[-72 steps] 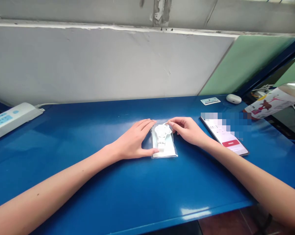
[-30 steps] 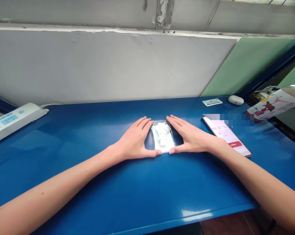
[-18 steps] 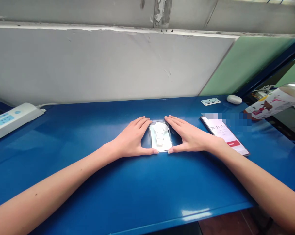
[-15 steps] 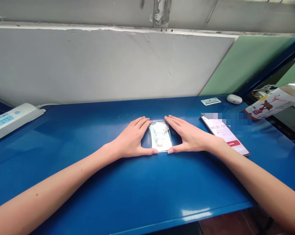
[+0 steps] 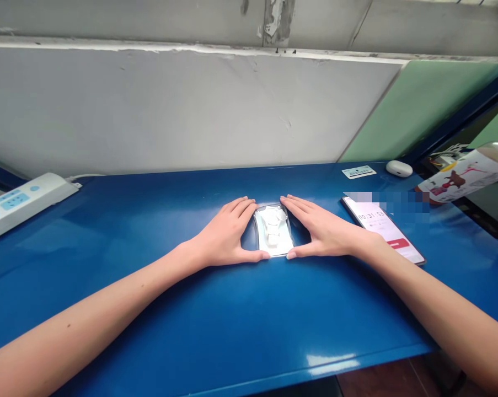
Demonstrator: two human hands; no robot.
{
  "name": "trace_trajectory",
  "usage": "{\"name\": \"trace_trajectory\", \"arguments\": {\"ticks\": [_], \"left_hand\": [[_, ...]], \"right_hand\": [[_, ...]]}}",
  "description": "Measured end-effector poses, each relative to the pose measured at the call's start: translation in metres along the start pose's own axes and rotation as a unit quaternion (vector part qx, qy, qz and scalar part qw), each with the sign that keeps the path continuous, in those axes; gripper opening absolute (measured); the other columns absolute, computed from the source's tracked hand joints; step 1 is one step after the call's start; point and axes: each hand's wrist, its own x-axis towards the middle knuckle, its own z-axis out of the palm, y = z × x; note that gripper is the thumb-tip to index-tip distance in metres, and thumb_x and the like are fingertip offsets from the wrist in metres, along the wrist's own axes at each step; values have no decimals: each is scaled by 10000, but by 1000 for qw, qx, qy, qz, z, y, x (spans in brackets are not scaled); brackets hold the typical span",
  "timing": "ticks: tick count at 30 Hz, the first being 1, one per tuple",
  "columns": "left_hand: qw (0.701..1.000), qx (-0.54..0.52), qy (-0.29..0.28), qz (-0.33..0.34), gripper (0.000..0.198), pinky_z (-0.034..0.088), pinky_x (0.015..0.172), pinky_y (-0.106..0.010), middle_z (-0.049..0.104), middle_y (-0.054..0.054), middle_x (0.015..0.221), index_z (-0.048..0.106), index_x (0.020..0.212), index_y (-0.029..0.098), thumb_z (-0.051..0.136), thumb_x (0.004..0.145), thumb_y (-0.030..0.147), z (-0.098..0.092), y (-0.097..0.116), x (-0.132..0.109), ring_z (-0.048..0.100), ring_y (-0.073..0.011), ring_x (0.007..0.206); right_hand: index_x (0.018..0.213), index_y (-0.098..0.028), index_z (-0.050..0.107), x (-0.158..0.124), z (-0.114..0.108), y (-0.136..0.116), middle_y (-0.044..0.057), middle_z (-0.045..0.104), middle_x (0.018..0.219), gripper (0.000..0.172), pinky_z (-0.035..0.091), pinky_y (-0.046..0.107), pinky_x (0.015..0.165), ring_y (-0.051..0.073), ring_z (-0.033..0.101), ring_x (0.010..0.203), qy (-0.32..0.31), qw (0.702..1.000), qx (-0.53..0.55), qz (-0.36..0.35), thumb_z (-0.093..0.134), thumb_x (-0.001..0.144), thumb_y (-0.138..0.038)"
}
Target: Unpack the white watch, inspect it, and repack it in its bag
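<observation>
A small clear plastic packet [image 5: 274, 249] lies flat on the blue table, with a white item inside that looks like a coiled cable with a plug; I cannot be sure of its kind. My left hand [image 5: 231, 231] rests on the table at the packet's left side, fingers stretched forward and thumb apart near its lower left corner. Mirroring it on the right, my right hand [image 5: 315, 229] has its fingertips by the top right corner and its thumb by the lower right one. Both hands are open around the packet. Whether the fingertips touch its edges is hard to tell.
A phone [image 5: 383, 229] showing a timer lies beside my right wrist. Behind it are a card [image 5: 358, 172] and a white earbud case [image 5: 399, 169]. A labelled bottle [image 5: 464, 176] leans at the right. A white power strip [image 5: 29, 201] sits at the left, and a wall [image 5: 170, 110] backs the table.
The whole view has shifted very slightly. Both hands and the packet keep the same positions on the table.
</observation>
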Motion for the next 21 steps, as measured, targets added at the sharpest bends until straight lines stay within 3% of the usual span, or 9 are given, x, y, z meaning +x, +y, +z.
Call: {"name": "trace_trajectory", "arguments": {"ticks": [4, 8, 14, 17, 21], "left_hand": [[1000, 3, -7, -1, 1006, 315, 1184, -559, 420, -271, 1533, 404, 1472, 33, 643, 784, 727, -1, 0, 0, 332, -427, 1461], [1000, 3, -12, 5, 972, 301, 1192, -559, 383, -265, 1560, 339, 1510, 32, 620, 826, 662, -2, 0, -1, 310, -419, 1474], [1000, -19, 20, -6, 828, 272, 1220, -529, 195, -251, 1644, 175, 1570, 67, 535, 927, 446, 1, -1, -4, 175, -353, 1540], [998, -18, 38, -39, 682, 264, 1224, -539, 216, -249, 1637, 253, 1546, 67, 439, 992, 419, 3, -2, -4, 181, -353, 1538], [997, 3, 43, -68, 518, 290, 1206, -559, 351, -240, 1577, 471, 1420, 59, 307, 1042, 373, 5, -3, -4, 263, -365, 1507]], "right_hand": [[1606, -73, 172, 1, 3, 0, 242, 282, 1634, 1002, 330, 586, 1185, 407, 263, 1509, 21, 1000, -6, -10, 519, 898, -691], [1587, -97, 253, 2, 3, -1, 220, 359, 1607, 765, 345, 587, 1178, 377, 314, 1497, 40, 999, -11, -12, 401, 1001, -566], [1529, -160, 384, 3, 1, 0, 203, 588, 1421, 603, 491, 557, 1045, 354, 574, 1287, 115, 993, -6, 3, 411, 1018, -479], [1448, -159, 492, 4, 1, -1, 162, 715, 1153, 524, 540, 516, 937, 332, 656, 1077, 148, 989, -7, -3, 463, 1005, -437], [1324, -187, 606, 5, -1, -4, 85, 731, 888, 402, 550, 447, 832, 290, 660, 923, 149, 988, 37, -19, 525, 981, -380]]}}
